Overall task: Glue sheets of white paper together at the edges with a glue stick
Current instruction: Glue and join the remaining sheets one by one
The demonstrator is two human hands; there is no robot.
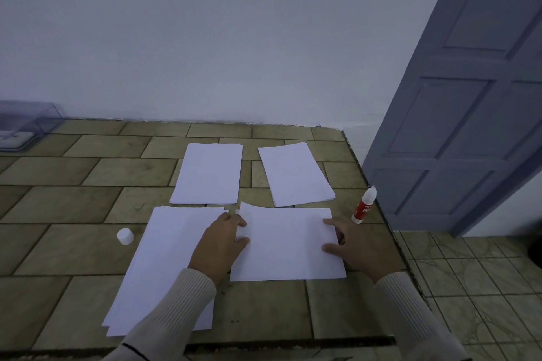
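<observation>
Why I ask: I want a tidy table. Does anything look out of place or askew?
The glue bottle stands at the table's right edge, where a nudge might tip it off. A white cap, perhaps its own, lies far left. The near-right sheet has a curled far-left corner.

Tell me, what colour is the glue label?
The glue bottle has a red label; head view.

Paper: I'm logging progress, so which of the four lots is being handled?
The near right paper, closest to the glue bottle: the left hand pinches its left edge, the right hand touches its right edge.
</observation>
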